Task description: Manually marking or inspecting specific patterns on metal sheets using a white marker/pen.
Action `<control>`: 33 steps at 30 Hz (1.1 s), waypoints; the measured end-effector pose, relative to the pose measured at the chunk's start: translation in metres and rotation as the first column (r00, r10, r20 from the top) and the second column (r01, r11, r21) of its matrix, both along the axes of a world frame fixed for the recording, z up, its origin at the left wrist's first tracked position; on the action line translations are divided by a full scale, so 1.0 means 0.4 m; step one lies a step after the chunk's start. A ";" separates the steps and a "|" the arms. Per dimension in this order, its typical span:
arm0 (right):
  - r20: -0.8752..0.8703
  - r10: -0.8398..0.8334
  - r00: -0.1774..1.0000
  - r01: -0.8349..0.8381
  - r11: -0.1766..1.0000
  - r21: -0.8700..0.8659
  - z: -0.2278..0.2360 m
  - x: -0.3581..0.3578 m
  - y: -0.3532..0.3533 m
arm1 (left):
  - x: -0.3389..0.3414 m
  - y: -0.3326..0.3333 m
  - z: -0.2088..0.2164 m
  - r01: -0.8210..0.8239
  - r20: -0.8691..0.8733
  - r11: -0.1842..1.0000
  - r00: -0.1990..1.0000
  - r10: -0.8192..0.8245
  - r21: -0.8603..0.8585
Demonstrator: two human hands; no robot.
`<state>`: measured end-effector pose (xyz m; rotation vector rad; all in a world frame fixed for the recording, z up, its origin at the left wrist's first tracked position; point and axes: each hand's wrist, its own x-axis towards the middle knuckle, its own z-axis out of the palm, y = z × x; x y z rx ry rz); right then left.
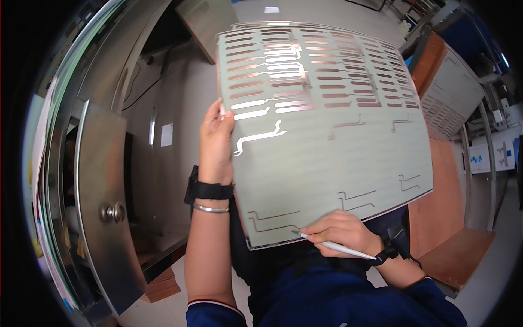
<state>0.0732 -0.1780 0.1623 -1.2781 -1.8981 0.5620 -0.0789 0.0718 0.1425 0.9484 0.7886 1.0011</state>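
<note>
Head view: left hand [216,143] clamps the left edge of a large pale sheet [332,163] held up before the person. Fingers mostly hidden behind it, thumb showing. Right hand [342,231] pinches a white pen-like tool [338,247] at the sheet's lower edge; tip hard to make out. Steel cabinet door [103,218] stands left.
</note>
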 end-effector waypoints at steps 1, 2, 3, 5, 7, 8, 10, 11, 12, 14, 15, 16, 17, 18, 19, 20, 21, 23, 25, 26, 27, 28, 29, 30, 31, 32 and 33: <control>-0.065 0.008 0.998 -0.009 1.000 -0.018 0.008 0.003 0.000 | -0.003 0.002 0.001 0.007 -0.005 1.000 1.000 -0.007 0.007; -0.133 0.015 0.991 -0.020 0.999 -0.035 0.013 0.007 -0.003 | -0.006 0.001 0.000 0.005 0.007 1.000 1.000 -0.005 0.005; -0.154 0.000 0.988 -0.006 0.999 -0.039 0.016 0.015 -0.009 | -0.007 0.003 -0.004 0.005 0.019 1.000 1.000 -0.005 0.008; -0.132 -0.079 0.988 0.076 0.997 -0.023 0.010 0.044 -0.026 | -0.011 0.005 -0.005 0.010 -0.003 1.000 1.000 -0.010 0.017; -0.067 -0.197 0.978 0.198 0.980 0.015 0.012 0.083 -0.044 | -0.009 0.000 0.004 0.023 0.004 1.000 1.000 -0.023 0.001; -0.070 -0.202 0.977 0.204 0.979 0.018 0.014 0.100 -0.053 | -0.010 -0.002 0.010 0.023 0.004 1.000 1.000 -0.023 -0.016; -0.066 -0.353 0.933 0.353 0.936 -0.012 0.016 0.127 -0.066 | -0.009 -0.005 0.016 0.035 -0.015 0.999 0.999 -0.035 0.007; -0.066 -0.364 0.929 0.364 0.931 -0.026 0.030 0.134 -0.065 | -0.009 -0.003 0.011 0.036 -0.025 0.999 0.999 -0.035 0.015; -0.071 -0.370 0.926 0.369 0.929 -0.022 0.032 0.137 -0.062 | -0.010 -0.002 0.009 0.037 -0.035 0.999 0.999 -0.036 0.023; -0.034 -0.366 0.930 0.366 0.931 -0.013 0.032 0.144 -0.058 | -0.019 0.000 0.009 0.060 -0.014 0.998 0.998 -0.060 0.018; -0.040 -0.371 0.928 0.371 0.929 -0.008 0.031 0.149 -0.054 | -0.020 -0.001 0.010 0.077 0.011 0.997 0.997 -0.077 0.007; -0.039 -0.356 0.933 0.356 0.934 -0.008 0.029 0.153 -0.047 | -0.018 -0.003 0.011 0.082 0.006 0.997 0.997 -0.082 0.013; -0.041 -0.342 0.939 0.342 0.940 -0.008 0.026 0.152 -0.039 | -0.020 -0.004 0.012 0.074 0.002 0.997 0.997 -0.074 0.008; -0.049 -0.346 0.937 0.346 0.938 -0.005 0.026 0.149 -0.024 | -0.021 -0.004 0.011 0.065 -0.002 0.998 0.998 -0.065 0.002; -0.061 -0.314 0.947 0.316 0.949 0.018 0.028 0.144 -0.005 | -0.020 -0.002 0.010 0.068 -0.009 0.998 0.998 -0.068 0.007; -0.071 -0.281 0.957 0.284 0.958 0.042 0.030 0.138 0.013 | -0.021 -0.001 0.009 0.063 -0.009 0.998 0.998 -0.063 0.003; -0.078 -0.280 0.957 0.284 0.958 0.045 0.026 0.130 0.029 | -0.021 0.000 0.008 0.058 -0.009 0.998 0.998 -0.058 -0.001; -0.046 -0.236 0.971 0.240 0.966 0.093 0.016 0.116 0.057 | -0.020 0.000 0.006 0.063 -0.001 0.998 0.998 -0.063 -0.004; -0.043 -0.228 0.973 0.231 0.968 0.102 0.012 0.111 0.073 | -0.019 0.002 0.004 0.080 0.030 0.997 0.996 -0.080 -0.015; -0.037 -0.223 0.974 0.225 0.968 0.106 0.010 0.108 0.078 | -0.020 0.002 0.005 0.075 0.027 0.997 0.997 -0.075 -0.014; -0.040 -0.218 0.975 0.221 0.970 0.106 0.010 0.107 0.082 | -0.020 0.003 0.005 0.073 0.030 0.997 0.997 -0.073 -0.014; -0.036 -0.217 0.975 0.220 0.969 0.108 0.010 0.106 0.086 | -0.021 0.003 0.005 0.072 0.033 0.997 0.997 -0.071 -0.014; -0.031 -0.220 0.975 0.222 0.969 0.110 0.009 0.106 0.089 | -0.021 0.002 0.005 0.070 0.032 0.997 0.997 -0.069 -0.015; -0.032 -0.218 0.975 0.220 0.969 0.108 0.008 0.104 0.091 | -0.021 0.002 0.006 0.066 0.029 0.998 0.997 -0.065 -0.010; -0.019 -0.223 0.975 0.224 0.968 0.115 0.006 0.103 0.092 | -0.021 0.002 0.007 0.062 0.026 0.998 0.998 -0.062 -0.006; -0.005 -0.228 0.974 0.227 0.966 0.122 0.004 0.103 0.094 | -0.021 0.002 0.007 0.060 0.026 0.998 0.998 -0.060 -0.007; -0.004 -0.227 0.974 0.225 0.967 0.121 0.003 0.102 0.096 | -0.022 0.001 0.007 0.065 0.028 0.998 0.998 -0.065 -0.007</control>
